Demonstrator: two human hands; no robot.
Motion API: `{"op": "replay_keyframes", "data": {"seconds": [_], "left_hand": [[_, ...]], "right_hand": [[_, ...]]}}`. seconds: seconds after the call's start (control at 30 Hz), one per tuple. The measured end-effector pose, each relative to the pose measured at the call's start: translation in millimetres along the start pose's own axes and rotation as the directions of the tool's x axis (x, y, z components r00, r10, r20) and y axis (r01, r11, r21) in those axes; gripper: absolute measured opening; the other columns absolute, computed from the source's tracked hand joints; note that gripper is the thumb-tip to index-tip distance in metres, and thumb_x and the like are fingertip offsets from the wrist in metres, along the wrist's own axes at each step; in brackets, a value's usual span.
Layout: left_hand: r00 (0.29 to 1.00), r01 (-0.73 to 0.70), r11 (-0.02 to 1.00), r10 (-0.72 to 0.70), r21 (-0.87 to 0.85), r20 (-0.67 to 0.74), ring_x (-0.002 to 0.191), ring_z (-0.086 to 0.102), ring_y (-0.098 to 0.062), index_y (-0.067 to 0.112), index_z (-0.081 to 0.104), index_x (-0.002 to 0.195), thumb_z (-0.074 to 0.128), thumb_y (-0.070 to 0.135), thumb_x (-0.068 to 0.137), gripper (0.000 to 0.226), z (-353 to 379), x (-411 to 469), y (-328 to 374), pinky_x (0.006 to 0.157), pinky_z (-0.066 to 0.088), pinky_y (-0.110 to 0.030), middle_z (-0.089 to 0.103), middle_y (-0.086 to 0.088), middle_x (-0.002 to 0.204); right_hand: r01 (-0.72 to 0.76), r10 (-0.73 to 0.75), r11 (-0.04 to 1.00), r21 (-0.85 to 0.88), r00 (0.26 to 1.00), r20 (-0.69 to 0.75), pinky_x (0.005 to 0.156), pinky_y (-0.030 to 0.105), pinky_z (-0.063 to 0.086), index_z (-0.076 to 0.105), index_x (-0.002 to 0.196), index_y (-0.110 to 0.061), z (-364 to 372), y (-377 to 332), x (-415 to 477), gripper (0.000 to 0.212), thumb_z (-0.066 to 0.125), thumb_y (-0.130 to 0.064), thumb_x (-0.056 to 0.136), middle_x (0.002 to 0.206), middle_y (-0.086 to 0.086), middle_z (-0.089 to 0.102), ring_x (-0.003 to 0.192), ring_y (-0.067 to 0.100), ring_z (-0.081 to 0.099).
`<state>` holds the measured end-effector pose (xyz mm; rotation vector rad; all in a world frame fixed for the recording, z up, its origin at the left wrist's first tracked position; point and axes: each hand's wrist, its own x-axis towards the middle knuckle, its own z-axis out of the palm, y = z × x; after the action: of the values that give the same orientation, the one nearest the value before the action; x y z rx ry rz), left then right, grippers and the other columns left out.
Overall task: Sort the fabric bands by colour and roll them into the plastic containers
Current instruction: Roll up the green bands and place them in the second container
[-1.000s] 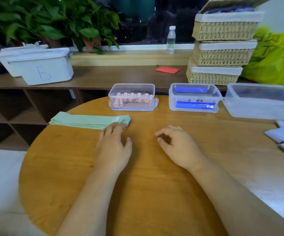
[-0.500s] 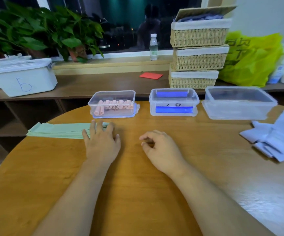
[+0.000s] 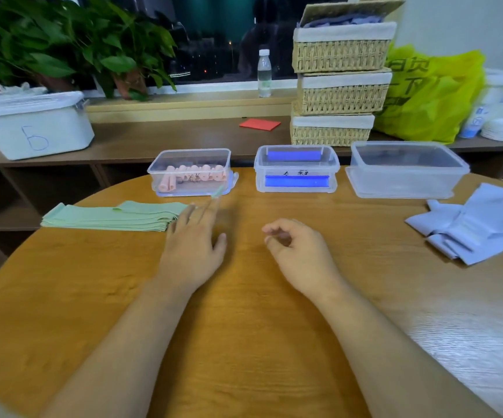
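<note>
Our left hand (image 3: 194,245) palm down, fingers straight toward 1 o'clock, tips blurred. Our right hand (image 3: 297,251) at its 3 o'clock, fingers loosely curled.

Three plastic containers (image 3: 189,151) (image 3: 297,147) (image 3: 407,184), three wicker baskets (image 3: 342,55) (image 3: 345,96) (image 3: 331,134), two hands (image 3: 194,245) (image 3: 301,254), one bottle (image 3: 264,73), one green stack (image 3: 108,217), one lilac pile (image 3: 479,224).

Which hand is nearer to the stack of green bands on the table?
Left. The left hand lies at the right end of the green bands, its fingers beside the stack's edge. The right hand rests farther right on the table, apart from them.
</note>
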<state>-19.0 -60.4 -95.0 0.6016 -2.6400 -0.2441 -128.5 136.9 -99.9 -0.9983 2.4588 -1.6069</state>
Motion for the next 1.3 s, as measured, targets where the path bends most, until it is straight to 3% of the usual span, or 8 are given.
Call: {"op": "replay_keyframes", "data": {"seconds": [0.17,0.27,0.37,0.43,0.8,0.93,1.1,1.3], "left_hand": [[0.92,-0.34,0.895,0.38,-0.288,0.099,0.147,0.039,-0.006,0.035,0.04,0.16,0.059,0.035,0.101,0.061,-6.4,-43.7,47.2,0.122,0.036,-0.035,0.049,0.018,0.156],[0.859,-0.411,0.836,0.488,-0.363,0.152,0.132,0.05,0.002,0.038,0.061,0.133,0.058,0.034,0.104,0.03,-9.2,-67.4,61.3,0.113,0.042,-0.031,0.058,0.028,0.137],[0.87,-0.392,0.86,0.462,-0.327,0.173,0.123,0.052,0.004,0.038,0.062,0.11,0.056,0.038,0.104,0.009,-8.7,-76.4,64.9,0.105,0.046,-0.037,0.061,0.027,0.125],[0.892,-0.357,0.88,0.421,-0.314,0.164,0.119,0.053,0.001,0.038,0.059,0.106,0.056,0.039,0.103,0.005,-8.3,-79.1,65.2,0.103,0.046,-0.037,0.06,0.026,0.12],[0.953,-0.169,0.936,0.235,-0.309,0.191,0.112,0.048,0.003,0.042,0.056,0.126,0.06,0.038,0.101,0.026,-17.0,-92.3,69.1,0.098,0.047,-0.031,0.056,0.028,0.119],[0.939,-0.197,0.926,0.273,-0.321,0.209,0.121,0.05,0.001,0.042,0.057,0.127,0.062,0.036,0.1,0.027,-20.6,-96.2,68.6,0.105,0.046,-0.037,0.057,0.028,0.123],[0.944,-0.128,0.923,0.226,-0.363,0.24,0.116,0.054,0.001,0.045,0.054,0.132,0.063,0.038,0.1,0.034,-20.7,-96.2,64.2,0.1,0.05,-0.036,0.057,0.027,0.127],[0.941,-0.078,0.915,0.199,-0.396,0.273,0.122,0.055,0.002,0.05,0.047,0.136,0.065,0.043,0.096,0.044,-19.1,-94.4,60.0,0.108,0.045,-0.026,0.056,0.031,0.129]], "right_hand": [[-0.082,0.082,0.997,-0.001,0.994,-0.073,0.095,0.022,0.053,0.067,0.131,-0.03,-24.0,4.6,-5.1,0.043,0.065,-0.006,0.095,0.126,-0.012,0.068,0.105,0.006,0.065],[-0.15,0.152,0.988,0.025,0.985,-0.087,0.098,0.03,0.055,0.07,0.125,-0.031,-41.0,8.5,-14.5,0.052,0.051,0.005,0.093,0.122,-0.013,0.069,0.106,0.006,0.066],[-0.199,0.202,0.979,0.043,0.976,-0.082,0.09,0.03,0.056,0.074,0.101,-0.033,-55.8,10.0,-30.7,0.048,0.046,0.005,0.092,0.102,-0.015,0.074,0.097,0.003,0.069],[-0.215,0.214,0.977,-0.003,0.975,-0.065,0.09,0.031,0.057,0.075,0.101,-0.032,-61.0,9.7,-45.4,0.045,0.046,0.002,0.093,0.102,-0.017,0.075,0.097,0.001,0.068],[-0.155,0.155,0.971,0.182,0.988,0.012,0.091,0.04,0.062,0.077,0.102,-0.027,-67.9,2.2,-88.3,0.044,0.051,0.008,0.096,0.102,-0.011,0.077,0.097,0.008,0.073],[-0.113,0.093,0.984,0.138,0.985,0.146,0.099,0.028,0.053,0.078,0.103,-0.031,-74.5,-2.6,-100.8,0.036,0.064,0.001,0.098,0.105,-0.015,0.077,0.106,0.004,0.07],[-0.019,0.045,0.995,-0.094,0.959,0.279,0.102,0.022,0.047,0.072,0.117,-0.045,-83.9,-9.3,-112.1,0.025,0.074,-0.029,0.098,0.121,-0.03,0.064,0.125,-0.005,0.055],[0.038,0.01,0.982,-0.186,0.968,0.25,0.097,0.027,0.054,0.065,0.128,-0.045,-76.3,-11.6,-112.3,0.043,0.067,-0.015,0.097,0.125,-0.03,0.06,0.122,-0.003,0.057]]}}
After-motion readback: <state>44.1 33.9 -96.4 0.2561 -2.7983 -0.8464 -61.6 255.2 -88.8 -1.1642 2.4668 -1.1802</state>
